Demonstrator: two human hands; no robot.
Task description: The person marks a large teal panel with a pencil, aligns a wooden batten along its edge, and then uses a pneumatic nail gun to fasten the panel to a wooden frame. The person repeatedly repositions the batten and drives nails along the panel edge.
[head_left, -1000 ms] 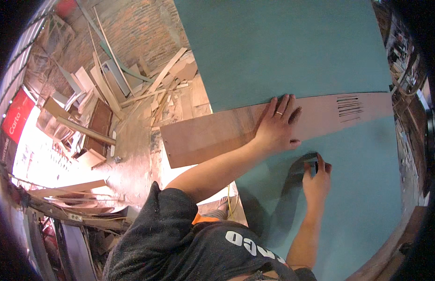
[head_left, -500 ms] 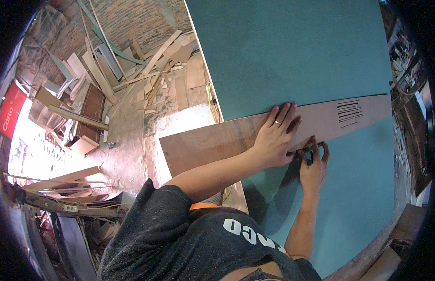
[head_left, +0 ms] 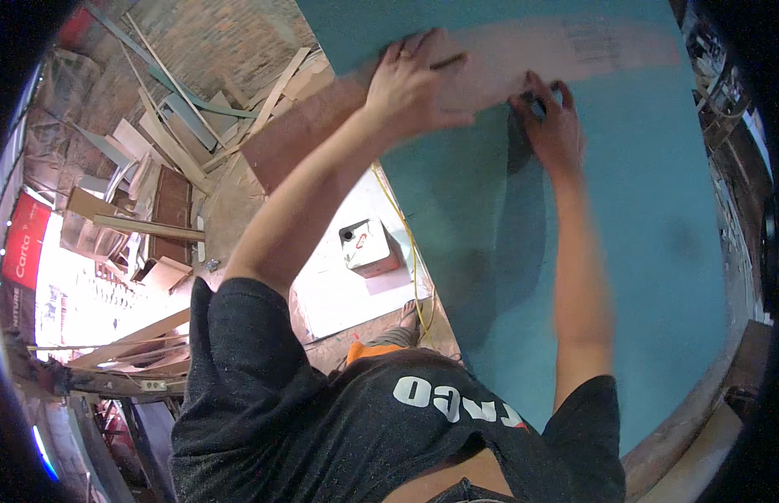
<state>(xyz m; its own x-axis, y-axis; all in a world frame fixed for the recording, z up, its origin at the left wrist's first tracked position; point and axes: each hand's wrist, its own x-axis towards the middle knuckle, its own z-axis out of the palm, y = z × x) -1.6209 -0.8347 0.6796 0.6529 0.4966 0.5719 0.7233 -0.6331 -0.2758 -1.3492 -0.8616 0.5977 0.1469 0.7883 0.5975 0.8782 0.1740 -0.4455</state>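
Observation:
A long pinkish plywood strip [head_left: 498, 59], blurred by motion, lies across the upper part of a large blue-green sheet [head_left: 649, 235], its left end overhanging the sheet's edge. Dark parallel lines mark its right part. My left hand [head_left: 410, 84] is on the strip with fingers spread, a ring on one. My right hand [head_left: 553, 126] is at the strip's lower edge, fingers curled around something small and dark that I cannot make out; its shadow falls on the sheet below.
A white box-like container [head_left: 364, 243] stands on a pale board beside the sheet, near a yellow cord [head_left: 412, 251] and my foot [head_left: 408, 314]. Wood offcuts [head_left: 146, 193] lean and lie at the left, below a brick wall [head_left: 222, 42]. Clutter borders the sheet's right side.
Both hands and the plywood strip have moved upward across the sheet, away from my body. The white container has come into view below the strip's left end.

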